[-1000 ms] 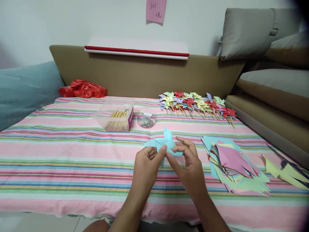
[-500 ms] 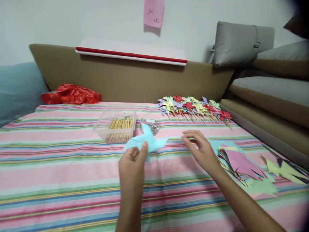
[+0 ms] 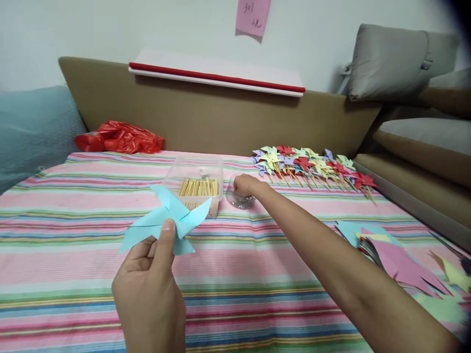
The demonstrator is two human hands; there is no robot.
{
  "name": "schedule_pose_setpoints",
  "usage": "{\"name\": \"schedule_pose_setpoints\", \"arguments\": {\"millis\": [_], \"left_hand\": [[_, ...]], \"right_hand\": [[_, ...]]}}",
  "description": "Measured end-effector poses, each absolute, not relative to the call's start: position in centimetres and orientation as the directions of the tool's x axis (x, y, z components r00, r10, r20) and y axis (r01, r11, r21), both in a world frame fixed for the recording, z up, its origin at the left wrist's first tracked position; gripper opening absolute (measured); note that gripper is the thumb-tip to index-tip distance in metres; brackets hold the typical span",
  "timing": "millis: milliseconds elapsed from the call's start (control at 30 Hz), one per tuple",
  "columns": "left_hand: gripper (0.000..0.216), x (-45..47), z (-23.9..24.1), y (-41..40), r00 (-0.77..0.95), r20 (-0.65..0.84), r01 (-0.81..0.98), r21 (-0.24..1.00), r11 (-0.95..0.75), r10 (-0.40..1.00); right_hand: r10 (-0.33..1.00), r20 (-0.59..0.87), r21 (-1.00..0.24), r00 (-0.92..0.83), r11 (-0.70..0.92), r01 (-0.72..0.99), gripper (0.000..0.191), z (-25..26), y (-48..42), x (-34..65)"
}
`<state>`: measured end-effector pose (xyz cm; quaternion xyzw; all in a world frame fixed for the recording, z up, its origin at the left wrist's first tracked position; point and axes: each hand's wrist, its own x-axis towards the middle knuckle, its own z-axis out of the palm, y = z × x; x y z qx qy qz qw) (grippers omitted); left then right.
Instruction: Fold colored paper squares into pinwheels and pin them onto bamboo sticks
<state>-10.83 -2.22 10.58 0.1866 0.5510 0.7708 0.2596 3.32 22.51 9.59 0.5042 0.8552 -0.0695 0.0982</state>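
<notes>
My left hand (image 3: 150, 274) pinches a light blue paper pinwheel (image 3: 171, 215) at its folded centre, thumb on top. The blades face up and no stick is attached. Over at a clear round dish (image 3: 239, 198) of small metal pins, my right hand (image 3: 247, 185) reaches in with its fingers curled downward. The fingertips are hidden, so whatever they grip does not show. Just left of that dish stands a clear plastic box (image 3: 221, 179) of thin wooden sticks (image 3: 198, 187).
Finished pinwheels on sticks (image 3: 312, 164) lie piled at the back right. Cut paper sheets (image 3: 401, 264) are stacked at the right, partly behind my right forearm. A red plastic bag (image 3: 125, 137) lies back left, and cushions (image 3: 427, 142) border the right side of the striped cloth (image 3: 235, 294).
My right hand has moved left and away from me into the pin dish. My left hand has brought the pinwheel left and nearer to me. The view has shifted slightly.
</notes>
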Motion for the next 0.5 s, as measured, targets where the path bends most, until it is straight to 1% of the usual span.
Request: {"name": "schedule_pose_setpoints", "arguments": {"millis": [100,200,367,500], "left_hand": [[0.024,-11.0,10.6,-2.4,-0.796,-0.005,-0.213,0.938,-0.273,0.606],[0.026,-10.9,10.8,-2.6,-0.806,-0.015,-0.204,0.946,-0.254,0.592],[0.035,-10.4,11.1,-3.0,-0.806,-0.055,-0.142,0.985,-0.102,0.59],[0.036,-10.3,10.9,-2.9,-0.781,-0.055,-0.167,0.978,-0.123,0.622]], "right_hand": [[0.803,-0.293,0.0,-0.519,0.543,0.84,0.027,9.2,22.9,3.8],[0.744,-0.306,-0.012,-0.594,0.621,0.784,0.025,9.2,23.3,4.9],[0.709,-0.243,0.003,-0.663,0.684,0.73,0.023,8.9,23.6,5.9],[0.707,-0.196,0.028,-0.679,0.697,0.717,0.023,8.5,23.1,5.9]]}}
